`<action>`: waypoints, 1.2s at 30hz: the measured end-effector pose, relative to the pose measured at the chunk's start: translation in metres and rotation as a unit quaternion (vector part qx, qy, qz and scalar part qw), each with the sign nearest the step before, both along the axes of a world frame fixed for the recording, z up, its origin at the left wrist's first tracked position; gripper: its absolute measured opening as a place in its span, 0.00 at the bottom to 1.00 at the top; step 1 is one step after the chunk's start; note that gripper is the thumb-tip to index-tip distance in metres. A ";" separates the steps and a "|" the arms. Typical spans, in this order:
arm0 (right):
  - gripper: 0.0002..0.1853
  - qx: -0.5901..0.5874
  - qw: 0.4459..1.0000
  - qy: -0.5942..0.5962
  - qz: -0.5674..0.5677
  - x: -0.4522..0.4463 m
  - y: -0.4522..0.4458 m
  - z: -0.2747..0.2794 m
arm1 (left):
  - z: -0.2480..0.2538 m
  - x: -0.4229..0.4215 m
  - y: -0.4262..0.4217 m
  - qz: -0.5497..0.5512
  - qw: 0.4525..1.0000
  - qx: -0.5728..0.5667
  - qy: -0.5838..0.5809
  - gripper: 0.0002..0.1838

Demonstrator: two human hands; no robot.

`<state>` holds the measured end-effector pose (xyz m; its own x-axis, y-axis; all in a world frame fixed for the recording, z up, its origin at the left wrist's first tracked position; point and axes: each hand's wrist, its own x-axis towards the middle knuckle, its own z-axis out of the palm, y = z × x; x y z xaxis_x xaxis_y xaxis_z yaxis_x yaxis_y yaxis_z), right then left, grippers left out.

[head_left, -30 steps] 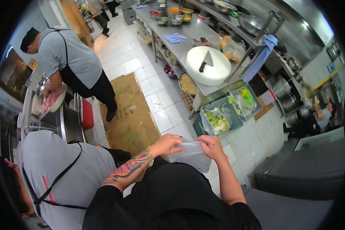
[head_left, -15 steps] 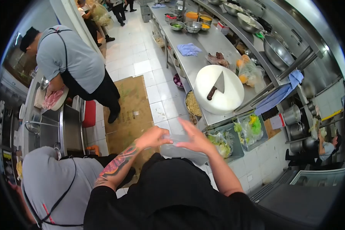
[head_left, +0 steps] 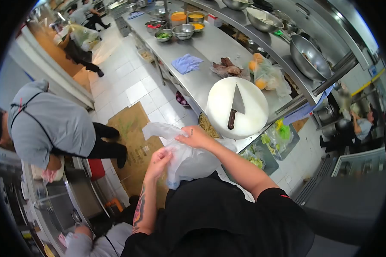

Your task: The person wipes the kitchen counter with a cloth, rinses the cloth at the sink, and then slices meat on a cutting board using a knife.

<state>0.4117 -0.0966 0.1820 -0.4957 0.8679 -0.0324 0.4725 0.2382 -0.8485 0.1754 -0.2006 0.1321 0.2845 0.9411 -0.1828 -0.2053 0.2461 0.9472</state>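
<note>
Handling the thin plastic bag (head_left: 193,165) well asks for a light pinch on both sides: thin plastic like this likely creases and clings, so the two hands do best working close together, taking the layers between thumb and fingertips and easing them apart rather than tugging. Too hard a pull could stretch or split it, and too slack a hold would let the loose end flap — a steady, even tension seems the safer way.

The bag is whitish and translucent, crumpled where it is held, with a loose flap spreading toward the left and a fuller, rumpled part hanging toward the black-clothed body. A small bluish mark shows near its lower end. Whether anything lies inside cannot be made out.

It is held up just below the middle of the frame, in front of the cardboard (head_left: 131,132) on the floor. The left hand (head_left: 159,160) pinches its near side between thumb and fingers; the right hand (head_left: 196,138), just above and to the right, has its fingers clasped on the upper part.

Right of centre, the steel table (head_left: 218,47) carries a round white cutting board (head_left: 218,103) with a knife (head_left: 237,107) lying on it — near the right hand, but apart from it. A blue cloth (head_left: 187,63) lies higher up on the table.
</note>
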 end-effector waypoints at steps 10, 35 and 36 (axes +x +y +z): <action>0.19 0.358 0.929 0.025 -0.094 -0.084 0.031 0.074 | -0.037 -0.067 0.104 0.033 0.972 -0.226 -0.049 0.08; 0.14 -0.292 0.641 0.693 -0.156 0.064 0.035 -0.021 | -0.177 -0.135 0.173 0.371 0.759 -0.377 -0.381 0.10; 0.13 -0.235 0.751 0.524 -0.325 0.077 0.037 -0.006 | -0.131 -0.143 0.181 0.366 0.763 -0.376 -0.378 0.10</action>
